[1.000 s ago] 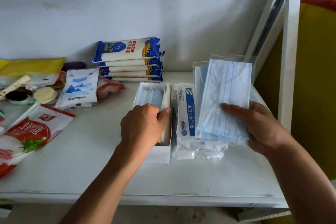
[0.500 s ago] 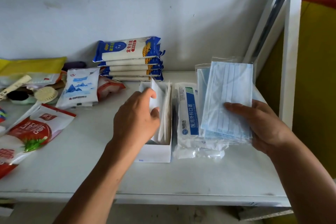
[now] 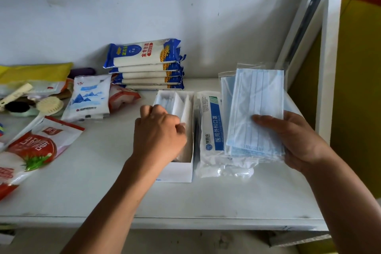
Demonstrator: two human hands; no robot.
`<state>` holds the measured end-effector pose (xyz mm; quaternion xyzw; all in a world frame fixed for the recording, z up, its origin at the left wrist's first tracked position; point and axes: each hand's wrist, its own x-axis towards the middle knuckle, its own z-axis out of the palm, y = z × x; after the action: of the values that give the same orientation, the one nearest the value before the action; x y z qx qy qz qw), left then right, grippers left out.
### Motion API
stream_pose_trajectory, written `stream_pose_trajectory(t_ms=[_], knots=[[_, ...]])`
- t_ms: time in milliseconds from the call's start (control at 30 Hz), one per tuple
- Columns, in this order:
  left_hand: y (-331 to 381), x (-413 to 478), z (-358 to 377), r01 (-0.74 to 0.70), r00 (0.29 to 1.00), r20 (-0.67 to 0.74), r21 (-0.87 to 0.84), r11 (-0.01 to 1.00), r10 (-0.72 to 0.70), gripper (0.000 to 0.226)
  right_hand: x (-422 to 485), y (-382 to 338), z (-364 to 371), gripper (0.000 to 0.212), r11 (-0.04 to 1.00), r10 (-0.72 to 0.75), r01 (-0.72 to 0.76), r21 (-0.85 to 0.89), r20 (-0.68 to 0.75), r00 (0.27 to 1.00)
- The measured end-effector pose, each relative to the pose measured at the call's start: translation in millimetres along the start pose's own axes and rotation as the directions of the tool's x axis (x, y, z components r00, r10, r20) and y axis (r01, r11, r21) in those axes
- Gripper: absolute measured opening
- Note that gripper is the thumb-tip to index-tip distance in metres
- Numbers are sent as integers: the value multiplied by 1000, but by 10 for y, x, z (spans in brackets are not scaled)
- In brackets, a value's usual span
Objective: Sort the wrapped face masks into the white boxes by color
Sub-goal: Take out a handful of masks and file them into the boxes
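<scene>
Head view: right hand point(image 3: 299, 142) grips the blue wrapped masks point(image 3: 255, 109) above a sealed mask pack point(image 3: 210, 130); left hand point(image 3: 158, 134) curls inside the white box point(image 3: 179, 172), its hold impossible to tell

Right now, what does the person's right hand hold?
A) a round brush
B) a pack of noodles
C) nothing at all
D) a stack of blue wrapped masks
D: the right hand grips the blue wrapped masks from below, with its thumb lying across the front one.
</scene>
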<state>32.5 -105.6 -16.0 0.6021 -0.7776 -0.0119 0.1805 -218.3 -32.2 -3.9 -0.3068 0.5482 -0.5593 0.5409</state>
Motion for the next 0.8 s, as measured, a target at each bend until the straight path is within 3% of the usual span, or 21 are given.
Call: stream_pose_trajectory(t_ms=[167,233,300,400,500,600,667,733,800], knots=[[100,-63,107,-37,998,-55,68,997,41,41,-5,0,19,55,1000,3,-3,-10,-9,1000],[98,-48,75,-32,987,-158,-18,999,29,40,-9,-4,21,54,1000,4,-4,-10,-3,1000],[59,-5,69,-44,973,-229,-133,990,12,23,-19,-11,23,52,1000,6,-5,-11,2,1000],[26,-4,60,-33,993,-122,-223,974,6,16,-26,-17,24,50,1000,2,-2,-10,5,1000],[35,-53,94,-36,999,-37,-152,988,31,14,-24,-13,33,50,1000,-4,4,2,13,1000],[118,-60,94,-93,973,-225,-213,973,44,37,-43,-6,58,45,999,-39,38,24,42,998],[229,-94,27,-104,974,-227,-454,885,-2,56,-66,10,101,39,997,-65,63,37,77,995],[370,-147,-58,-33,999,-23,-700,714,23,69,-91,50,185,39,994,-102,95,62,130,986],[468,-193,-41,25,989,101,-845,534,113,57,-110,116,300,43,985,-158,144,93,178,971]])
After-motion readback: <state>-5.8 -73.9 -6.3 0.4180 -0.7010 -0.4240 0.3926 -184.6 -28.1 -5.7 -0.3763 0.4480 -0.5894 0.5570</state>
